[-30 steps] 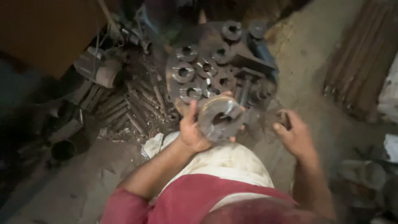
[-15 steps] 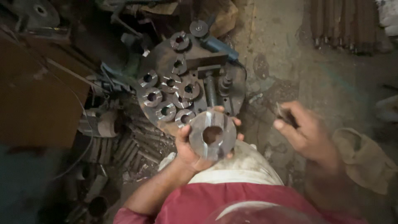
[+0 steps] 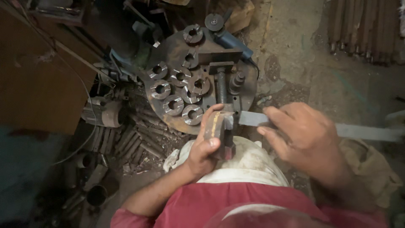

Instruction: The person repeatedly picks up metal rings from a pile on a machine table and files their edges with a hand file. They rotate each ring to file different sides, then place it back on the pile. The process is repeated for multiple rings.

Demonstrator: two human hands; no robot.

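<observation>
left hand (image 3: 202, 150) clenched on metal block (image 3: 219, 133) edge-up over the knee | right hand (image 3: 306, 137) grasping flat file (image 3: 253, 118), tip touching block | judgement: steady block, level strokes | machined rings (image 3: 179, 95) on round plate (image 3: 249, 90)

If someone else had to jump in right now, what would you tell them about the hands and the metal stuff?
Left hand: wrapped around a thick round metal piece, held on edge at the lap.
Right hand: grip on a long flat metal bar, its tip laid against that piece.
Similar ring-shaped pieces lie on the round steel plate ahead, beside a screw clamp.
How far the work has got cannot be told.
</observation>
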